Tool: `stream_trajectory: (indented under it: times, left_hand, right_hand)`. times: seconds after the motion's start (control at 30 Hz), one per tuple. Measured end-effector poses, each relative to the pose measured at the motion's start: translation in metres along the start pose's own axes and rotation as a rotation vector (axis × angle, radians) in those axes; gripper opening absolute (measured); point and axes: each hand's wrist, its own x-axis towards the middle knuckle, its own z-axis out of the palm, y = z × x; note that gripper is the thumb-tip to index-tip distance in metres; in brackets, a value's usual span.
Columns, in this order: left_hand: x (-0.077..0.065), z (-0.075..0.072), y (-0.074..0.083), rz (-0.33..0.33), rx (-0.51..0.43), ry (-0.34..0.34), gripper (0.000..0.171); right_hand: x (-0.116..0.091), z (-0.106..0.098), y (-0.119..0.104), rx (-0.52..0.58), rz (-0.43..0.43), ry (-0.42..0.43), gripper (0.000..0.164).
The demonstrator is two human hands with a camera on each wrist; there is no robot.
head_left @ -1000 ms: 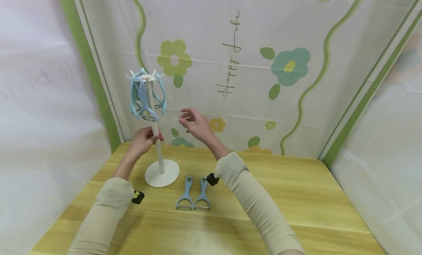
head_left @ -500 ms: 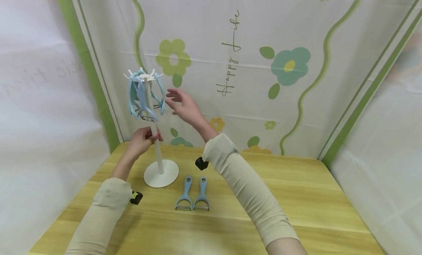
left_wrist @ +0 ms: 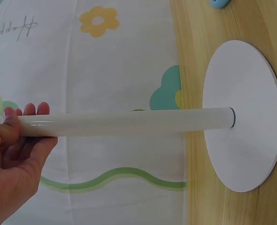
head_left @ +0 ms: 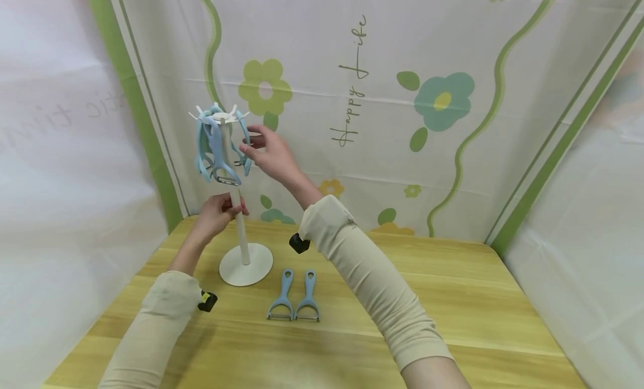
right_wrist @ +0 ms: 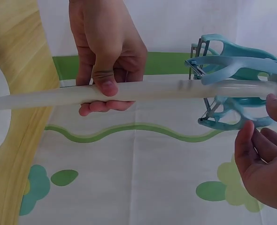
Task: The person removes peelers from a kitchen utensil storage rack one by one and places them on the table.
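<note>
A white stand (head_left: 242,238) with a round base and a ring of hooks at the top stands on the table. Several blue and teal Y-shaped peelers (head_left: 217,154) hang from its hooks. My left hand (head_left: 213,216) grips the pole (left_wrist: 129,123) below them, fingers and thumb wrapped round it. At the right side of the ring my right hand (head_left: 274,157) pinches a light blue peeler (right_wrist: 223,124) by its handle, thumb on one side and fingers on the other. The top of that handle is partly hidden by the thumb in the right wrist view.
Two blue peelers (head_left: 284,288) lie side by side on the wooden table (head_left: 427,299), right of the base, blades toward the front. A white curtain (head_left: 372,171) with printed flowers stands behind the table and along both sides.
My right hand has moved left and up from beside the stand to the hanging peeler at the ring's right. My left hand stays on the pole.
</note>
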Motion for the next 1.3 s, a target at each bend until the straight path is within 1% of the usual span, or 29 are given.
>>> stream_trajectory:
  times: [0.07,0.3,0.47,0.6,0.77,0.87,1.0,1.13,1.3]
  left_hand:
    - [0.000,0.000,0.000,-0.001,0.000,-0.002,0.012]
    - [-0.001,-0.001,0.000,-0.010,0.004,-0.002,0.014]
    - [-0.001,-0.001,0.000,-0.009,-0.003,-0.003,0.013]
    - [-0.001,-0.001,0.000,-0.008,0.001,-0.005,0.013]
    - [-0.001,-0.001,-0.001,-0.007,-0.010,-0.004,0.013]
    - [-0.001,-0.001,0.000,-0.004,-0.017,-0.005,0.013]
    - [0.000,-0.001,0.001,0.002,-0.026,-0.008,0.013]
    - [0.000,-0.001,0.001,0.006,-0.021,-0.010,0.012]
    - [-0.001,-0.001,0.001,0.006,-0.008,-0.015,0.013]
  right_hand:
    - [0.000,0.000,-0.001,-0.025,-0.003,0.010,0.045]
    - [0.001,-0.003,-0.001,-0.053,-0.037,0.040,0.037]
    - [0.002,-0.008,-0.001,-0.054,-0.037,0.073,0.037]
    - [0.002,-0.011,-0.003,-0.034,-0.031,0.086,0.038]
    - [0.002,-0.016,-0.005,-0.009,-0.045,0.122,0.038]
    - [0.000,-0.019,-0.006,-0.018,-0.054,0.143,0.038]
    - [-0.005,-0.022,-0.004,-0.032,-0.052,0.140,0.040]
    - [-0.013,-0.022,0.002,0.007,-0.037,0.127,0.041]
    - [-0.025,-0.020,0.010,0.121,0.028,0.117,0.043]
